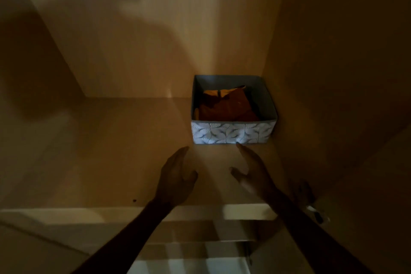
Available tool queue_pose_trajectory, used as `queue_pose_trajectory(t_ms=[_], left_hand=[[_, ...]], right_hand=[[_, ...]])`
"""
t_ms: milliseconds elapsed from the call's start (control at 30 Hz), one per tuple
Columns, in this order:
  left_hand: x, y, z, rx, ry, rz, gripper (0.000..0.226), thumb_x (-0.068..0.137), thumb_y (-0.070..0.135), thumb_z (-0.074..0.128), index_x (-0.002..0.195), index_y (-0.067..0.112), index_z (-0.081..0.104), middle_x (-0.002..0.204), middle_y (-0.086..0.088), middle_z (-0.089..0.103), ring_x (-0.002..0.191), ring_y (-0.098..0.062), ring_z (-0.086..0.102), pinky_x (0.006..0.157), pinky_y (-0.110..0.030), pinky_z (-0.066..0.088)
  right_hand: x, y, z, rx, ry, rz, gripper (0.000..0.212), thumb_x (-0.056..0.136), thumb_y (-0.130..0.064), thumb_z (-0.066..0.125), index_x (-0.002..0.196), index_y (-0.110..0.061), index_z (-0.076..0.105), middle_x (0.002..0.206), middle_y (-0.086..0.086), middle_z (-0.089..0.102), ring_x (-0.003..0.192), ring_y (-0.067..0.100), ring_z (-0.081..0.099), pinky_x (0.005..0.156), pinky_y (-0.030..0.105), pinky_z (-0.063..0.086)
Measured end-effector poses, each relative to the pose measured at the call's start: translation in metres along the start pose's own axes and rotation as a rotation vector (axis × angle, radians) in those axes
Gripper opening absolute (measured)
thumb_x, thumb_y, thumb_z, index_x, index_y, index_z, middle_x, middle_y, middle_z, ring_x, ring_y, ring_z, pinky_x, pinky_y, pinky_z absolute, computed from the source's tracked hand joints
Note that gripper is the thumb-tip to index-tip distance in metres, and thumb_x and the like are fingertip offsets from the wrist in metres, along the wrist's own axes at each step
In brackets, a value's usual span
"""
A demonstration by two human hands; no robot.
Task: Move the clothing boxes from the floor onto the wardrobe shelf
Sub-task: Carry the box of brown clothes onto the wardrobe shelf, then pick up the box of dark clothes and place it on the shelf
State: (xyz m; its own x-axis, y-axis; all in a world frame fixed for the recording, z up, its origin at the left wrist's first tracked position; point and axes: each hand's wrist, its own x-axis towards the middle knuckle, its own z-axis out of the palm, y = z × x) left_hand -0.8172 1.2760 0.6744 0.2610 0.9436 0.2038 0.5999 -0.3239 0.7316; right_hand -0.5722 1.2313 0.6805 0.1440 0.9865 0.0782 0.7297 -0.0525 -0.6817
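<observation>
- Two bare hands reach over the wardrobe shelf (106, 151).
- Left hand (175, 173): fingers straight, loosely spread.
- Right hand (255, 171): fingers spread, fingertip at box front; contact unclear.
- Patterned clothing box (231, 132): on shelf, right rear corner, orange garment (224, 107) inside.

The left forearm (133, 229) and right forearm (311, 227) reach forward, bare, across the front edge of the shelf (100, 162). The left grip (175, 173) has its fingers straight and together and its thumb spread rightward. The right grip (255, 170) points straight fingers toward the back right corner, with its thumb spread leftward. The palms face each other, apart, and hold nothing.
</observation>
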Motion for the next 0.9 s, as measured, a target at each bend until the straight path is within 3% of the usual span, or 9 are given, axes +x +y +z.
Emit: queue_pose_trajectory(t_ms=[133, 233, 367, 467, 633, 767, 833, 900], left_hand=[[-0.057, -0.023, -0.016, -0.209, 0.071, -0.139, 0.061, 0.088, 0.024, 0.070, 0.143, 0.020, 0.044, 0.142, 0.000, 0.051, 0.128, -0.012, 0.048, 0.106, -0.031, 0.042], [-0.096, -0.035, -0.031, -0.313, 0.172, -0.266, 0.052, 0.089, 0.024, 0.069, 0.138, 0.022, 0.051, 0.129, 0.006, 0.061, 0.115, -0.005, 0.058, 0.094, -0.026, 0.048], [-0.159, -0.051, -0.050, -0.366, 0.321, -0.492, 0.045, 0.092, 0.017, 0.065, 0.134, 0.021, 0.053, 0.119, 0.007, 0.066, 0.106, 0.001, 0.061, 0.090, -0.026, 0.050], [-0.215, -0.051, -0.056, -0.360, 0.477, -0.647, 0.040, 0.092, 0.015, 0.064, 0.131, 0.017, 0.056, 0.115, 0.002, 0.067, 0.098, 0.006, 0.062, 0.079, -0.013, 0.049], [-0.305, -0.023, -0.042, -0.307, 0.646, -0.848, 0.040, 0.091, 0.019, 0.065, 0.130, 0.023, 0.056, 0.112, 0.012, 0.068, 0.096, 0.003, 0.064, 0.084, -0.027, 0.050], [-0.375, 0.011, -0.010, -0.323, 0.893, -0.999, 0.037, 0.091, 0.016, 0.065, 0.126, 0.023, 0.058, 0.110, 0.007, 0.069, 0.093, 0.001, 0.065, 0.081, -0.020, 0.051], [-0.405, 0.027, 0.005, -0.343, 0.987, -1.061, 0.036, 0.091, 0.015, 0.065, 0.126, 0.020, 0.059, 0.109, 0.004, 0.070, 0.093, 0.000, 0.065, 0.076, -0.012, 0.050], [-0.441, 0.046, 0.020, -0.350, 1.078, -1.125, 0.035, 0.091, 0.015, 0.065, 0.125, 0.022, 0.059, 0.109, 0.005, 0.069, 0.094, -0.001, 0.066, 0.078, -0.018, 0.051]], right_hand=[[-0.036, -0.034, 0.038, 0.416, -0.149, 0.050, 0.075, 0.082, -0.026, 0.073, 0.145, -0.031, 0.034, 0.146, -0.012, 0.044, 0.131, 0.003, 0.043, 0.095, 0.025, 0.047], [-0.053, -0.054, 0.068, 0.579, -0.268, 0.094, 0.071, 0.081, -0.019, 0.074, 0.143, -0.025, 0.039, 0.134, -0.012, 0.054, 0.124, 0.005, 0.052, 0.092, 0.022, 0.050], [-0.074, -0.072, 0.106, 0.555, -0.498, 0.068, 0.072, 0.079, -0.034, 0.070, 0.143, -0.024, 0.041, 0.127, -0.010, 0.058, 0.116, 0.002, 0.056, 0.089, 0.022, 0.048], [-0.092, -0.083, 0.123, 0.502, -0.691, 0.005, 0.069, 0.081, -0.036, 0.067, 0.143, -0.028, 0.040, 0.128, -0.012, 0.057, 0.115, -0.003, 0.055, 0.090, 0.019, 0.047], [-0.122, -0.093, 0.147, 0.412, -0.977, -0.104, 0.067, 0.083, -0.033, 0.069, 0.143, -0.028, 0.041, 0.127, -0.009, 0.060, 0.110, -0.002, 0.058, 0.088, 0.016, 0.049], [-0.164, -0.095, 0.165, 0.360, -1.176, -0.198, 0.068, 0.079, -0.034, 0.069, 0.141, -0.026, 0.044, 0.125, -0.007, 0.060, 0.112, 0.006, 0.058, 0.093, 0.028, 0.051], [-0.185, -0.099, 0.172, 0.330, -1.253, -0.244, 0.071, 0.076, -0.038, 0.067, 0.142, -0.026, 0.043, 0.125, -0.007, 0.060, 0.112, 0.006, 0.058, 0.091, 0.025, 0.050], [-0.212, -0.108, 0.177, 0.282, -1.356, -0.304, 0.073, 0.076, -0.040, 0.066, 0.143, -0.027, 0.041, 0.125, -0.009, 0.059, 0.113, 0.004, 0.057, 0.089, 0.025, 0.050]])
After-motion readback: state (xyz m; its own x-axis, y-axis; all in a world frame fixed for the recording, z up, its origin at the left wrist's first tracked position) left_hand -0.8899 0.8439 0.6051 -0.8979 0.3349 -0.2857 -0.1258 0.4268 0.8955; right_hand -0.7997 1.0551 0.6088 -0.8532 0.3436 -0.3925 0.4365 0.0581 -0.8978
